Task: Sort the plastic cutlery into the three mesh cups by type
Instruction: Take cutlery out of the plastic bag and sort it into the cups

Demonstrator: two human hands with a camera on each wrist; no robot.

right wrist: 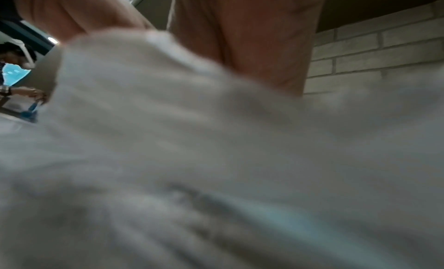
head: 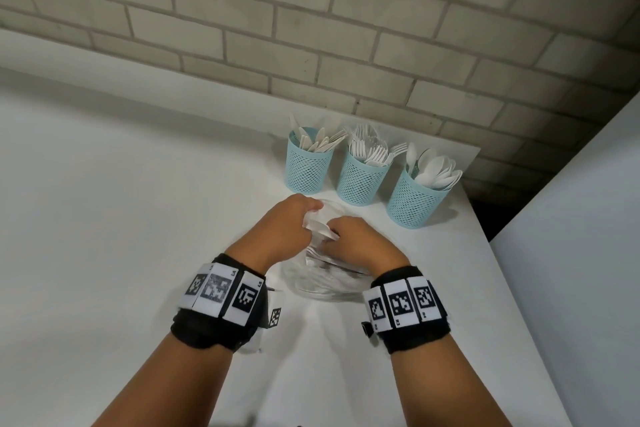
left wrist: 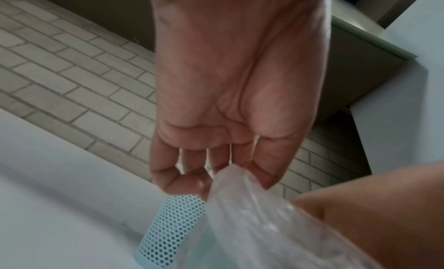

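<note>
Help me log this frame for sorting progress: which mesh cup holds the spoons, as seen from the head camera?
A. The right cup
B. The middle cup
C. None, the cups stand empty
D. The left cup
A: rounded spoon bowls stick out of the right cup, while fork tines fill the middle cup and flat knife blades the left cup.

Three pale-blue mesh cups are set upright in a row near the brick wall. White plastic knives (head: 322, 142) are held in the left cup (head: 307, 166), forks (head: 370, 151) in the middle cup (head: 362, 180), spoons (head: 437, 168) in the right cup (head: 414, 203); all utensils stand heads-up, fanned above the rims.
</note>
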